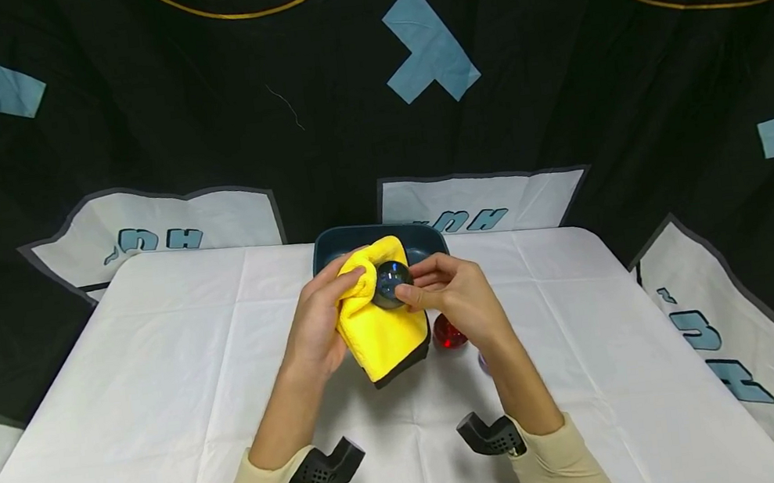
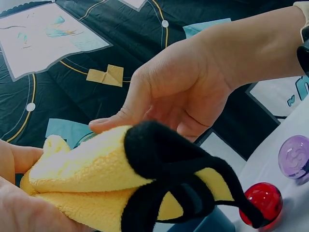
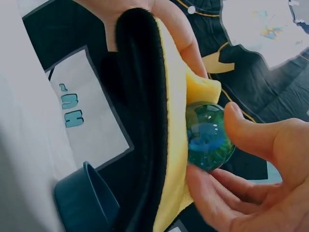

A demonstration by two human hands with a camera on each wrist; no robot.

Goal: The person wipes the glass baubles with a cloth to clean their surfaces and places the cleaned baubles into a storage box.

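My left hand (image 1: 314,320) grips a yellow cloth with a black underside (image 1: 384,338), its thumb over a fold at the top. Against the cloth's yellow face sits a glass ball (image 3: 208,137), clear blue-green in the right wrist view and dark in the head view. The fingers and thumb of my right hand (image 1: 460,297) pinch the ball from the right. In the left wrist view the folded cloth (image 2: 91,164) hides most of the ball. A red ball (image 1: 449,332) lies on the table just below my right hand.
Behind the hands, at the table's far edge, stands a dark teal bin (image 1: 422,239). A clear purple ball (image 2: 293,156) rests near the red one, mostly covered by the right forearm in the head view. White cloth covers the table (image 1: 183,389); a black curtain hangs behind.
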